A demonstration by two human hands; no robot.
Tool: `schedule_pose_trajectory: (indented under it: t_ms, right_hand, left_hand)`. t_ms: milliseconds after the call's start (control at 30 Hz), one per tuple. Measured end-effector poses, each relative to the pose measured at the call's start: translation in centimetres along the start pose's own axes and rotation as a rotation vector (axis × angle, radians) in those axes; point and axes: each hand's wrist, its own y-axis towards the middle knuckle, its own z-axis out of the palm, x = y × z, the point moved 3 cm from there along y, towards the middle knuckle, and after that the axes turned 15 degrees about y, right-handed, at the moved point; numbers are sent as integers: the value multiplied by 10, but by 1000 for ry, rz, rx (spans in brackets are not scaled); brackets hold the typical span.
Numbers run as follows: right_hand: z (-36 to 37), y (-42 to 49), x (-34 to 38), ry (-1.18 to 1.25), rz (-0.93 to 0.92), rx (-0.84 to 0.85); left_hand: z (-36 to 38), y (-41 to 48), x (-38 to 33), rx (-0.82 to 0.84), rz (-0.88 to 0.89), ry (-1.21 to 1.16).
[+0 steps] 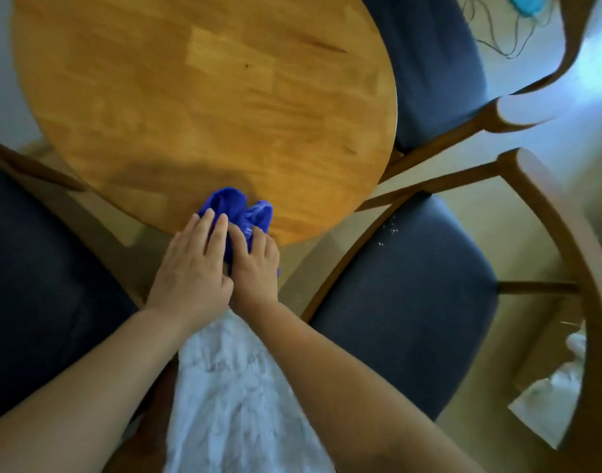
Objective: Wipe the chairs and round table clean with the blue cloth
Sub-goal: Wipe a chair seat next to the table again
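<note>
A pale garment (pixel 231 387) hangs at the near middle, and both bare forearms reach forward over it. To its right on the floor lie some white scraps (pixel 548 387); what they are cannot be made out.

The two hands meet side by side at the table's near edge. The left hand (pixel 190 268) lies flat with its fingers nearly straight and close together, the tips resting on the left part of the cloth (pixel 238 206). The right hand (pixel 255 268) has its fingers bent down into the cloth and grips it; a bit of blue also shows at the hand's right edge. The cloth is bunched up on the near rim of the table (pixel 204 97), partly under both hands and partly sticking out beyond the fingertips.

The left chair (pixel 36 268) sits beside the table with its dark seat near the left arm. The right chair (pixel 412 285) stands just right of the hands, with small pale specks (pixel 390 230) on the far part of its seat. The far chair (pixel 436 63) is tucked against the table's right side. Beyond it lies a teal thing (pixel 524 1) with thin threads trailing from it.
</note>
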Motion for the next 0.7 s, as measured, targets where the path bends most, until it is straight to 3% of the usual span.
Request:
schedule_pose_trajectory:
  t_ms: [100, 467, 700]
  right_hand:
    - [-14, -38, 10, -85, -12, 199]
    - [-140, -152, -37, 526, 401, -232]
    - [-199, -195, -123, 632, 509, -519]
  left_hand:
    - [5, -47, -1, -17, -24, -30]
    - [7, -116, -88, 13, 40, -135]
    - [30, -98, -185, 72, 209, -128]
